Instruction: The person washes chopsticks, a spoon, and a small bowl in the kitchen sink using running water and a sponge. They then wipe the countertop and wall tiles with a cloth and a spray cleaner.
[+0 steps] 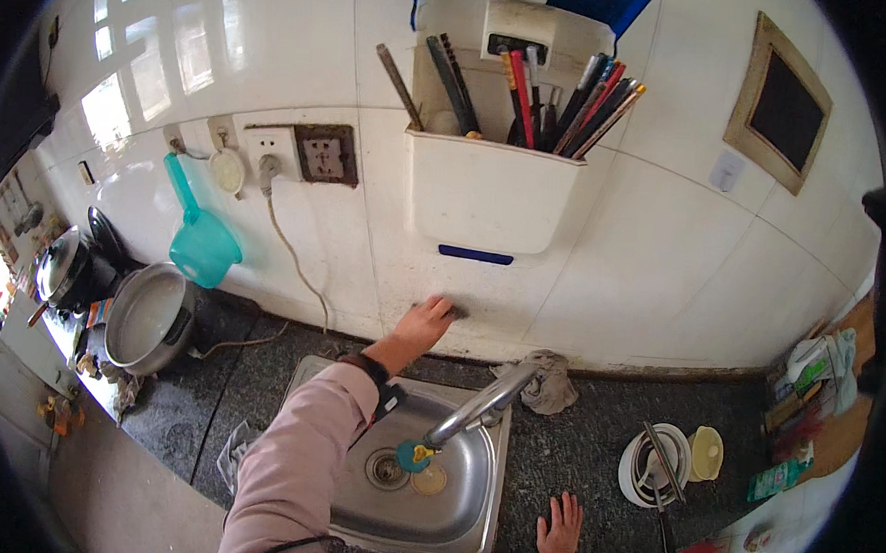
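Observation:
My left hand (pixel 424 322) reaches over the sink to the white tiled wall (pixel 487 297), its fingers closed on a small dark scrubbing pad (pixel 456 310) pressed against the tile. A grey smudge spreads beside the pad. Below my left arm lies the stainless steel sink (pixel 430 512), with a metal faucet (pixel 485 403) whose teal and yellow nozzle hangs near the drain. My right hand (pixel 559 530) rests palm down on the dark speckled countertop (pixel 546 455), right of the sink, holding nothing. A crumpled grey rag (pixel 548 385) sits behind the faucet.
A white wall holder (pixel 492 196) of chopsticks hangs above my left hand. To the left are a teal dipper (pixel 206 245), a plugged-in cord (pixel 287 238) and a metal basin (pixel 147 321). White bowls (pixel 632 474) with utensils and a yellow cup (pixel 705 454) stand at right.

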Demonstrator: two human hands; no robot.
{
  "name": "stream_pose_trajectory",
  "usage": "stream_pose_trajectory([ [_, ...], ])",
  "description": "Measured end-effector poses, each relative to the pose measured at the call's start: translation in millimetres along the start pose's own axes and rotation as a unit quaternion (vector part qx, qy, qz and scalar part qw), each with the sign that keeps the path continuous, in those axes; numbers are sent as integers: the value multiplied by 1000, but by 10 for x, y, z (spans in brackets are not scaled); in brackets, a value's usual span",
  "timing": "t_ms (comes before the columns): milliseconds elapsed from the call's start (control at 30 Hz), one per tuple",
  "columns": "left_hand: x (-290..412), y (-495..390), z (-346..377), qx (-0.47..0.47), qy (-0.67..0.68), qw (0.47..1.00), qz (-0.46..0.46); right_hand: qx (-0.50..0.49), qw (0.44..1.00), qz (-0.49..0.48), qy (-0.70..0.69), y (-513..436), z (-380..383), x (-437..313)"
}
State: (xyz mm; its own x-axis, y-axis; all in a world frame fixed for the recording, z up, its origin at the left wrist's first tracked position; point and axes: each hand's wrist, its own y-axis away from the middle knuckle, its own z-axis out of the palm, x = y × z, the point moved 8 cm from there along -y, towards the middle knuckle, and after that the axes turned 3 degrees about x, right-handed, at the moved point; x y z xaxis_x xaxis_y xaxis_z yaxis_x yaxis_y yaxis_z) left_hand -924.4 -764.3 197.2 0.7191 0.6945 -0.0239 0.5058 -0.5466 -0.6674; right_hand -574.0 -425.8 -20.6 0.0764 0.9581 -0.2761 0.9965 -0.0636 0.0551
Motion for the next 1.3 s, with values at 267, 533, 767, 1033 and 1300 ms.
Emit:
stream_pose_trajectory([
  [267,52,-92,-28,143,35,989,17,36,999,-21,-16,10,-88,-60],
  [533,-200,-40,110,159,151,963,-154,50,998,-35,-3,4,-38,-39],
  [767,326,-154,276,58,26,994,94,45,998,-32,-8,-5,-54,-22],
  [1033,252,-27,572,-29,138,988,56,38,999,-31,9,23,-65,-64],
  [1300,258,220,903,15,89,992,86,51,998,-35,-1,1,-59,-44],
])
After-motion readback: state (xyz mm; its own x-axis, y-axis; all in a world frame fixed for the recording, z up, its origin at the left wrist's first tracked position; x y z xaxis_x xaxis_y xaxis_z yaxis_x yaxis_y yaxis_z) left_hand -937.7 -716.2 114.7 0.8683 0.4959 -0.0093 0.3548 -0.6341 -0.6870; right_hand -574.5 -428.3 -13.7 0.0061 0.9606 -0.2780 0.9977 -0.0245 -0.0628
